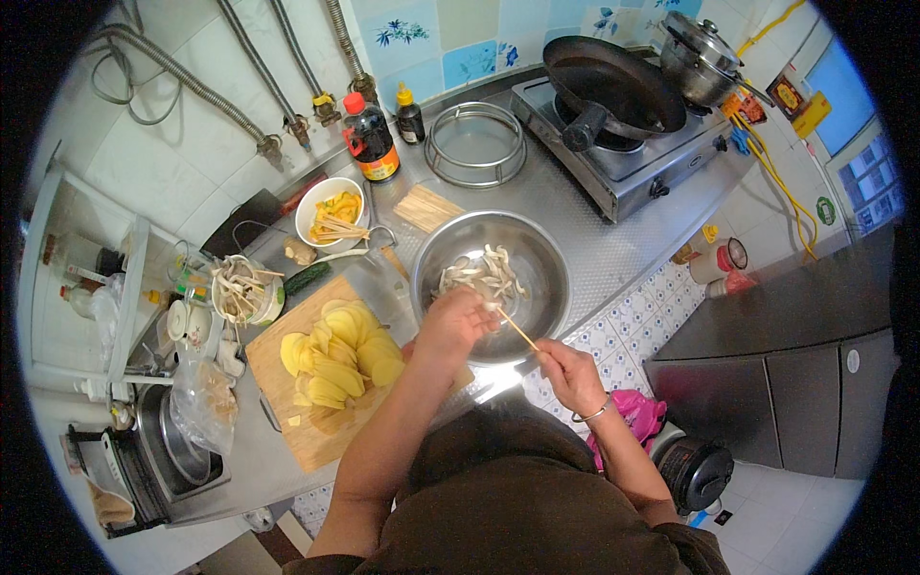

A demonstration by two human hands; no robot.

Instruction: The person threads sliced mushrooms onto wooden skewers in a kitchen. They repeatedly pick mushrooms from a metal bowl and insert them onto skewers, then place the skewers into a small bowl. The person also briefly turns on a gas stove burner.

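Observation:
Over the near part of a stainless steel bowl [543, 273], my left hand [456, 323] holds a mushroom piece at the tip of a thin wooden skewer [517, 329]. My right hand [571, 374], with a bangle at the wrist, grips the skewer's other end beside the bowl's rim. Pale mushroom strips [489, 269] lie in the bowl. To the left, sliced potatoes [341, 352] are heaped on a wooden cutting board [309, 445]. A bundle of wooden skewers [428, 207] rests behind the bowl. A white bowl [303, 208] holds yellow pieces on skewers, and a tub [269, 313] holds skewered mushrooms.
A cucumber [307, 278] and ginger [298, 251] lie behind the board. Sauce bottles [374, 140] and a metal ring stand [476, 144] are near the wall. A black wok [611, 86] and steel pot [701, 65] sit on the gas stove [632, 187]. The sink [154, 445] is at left.

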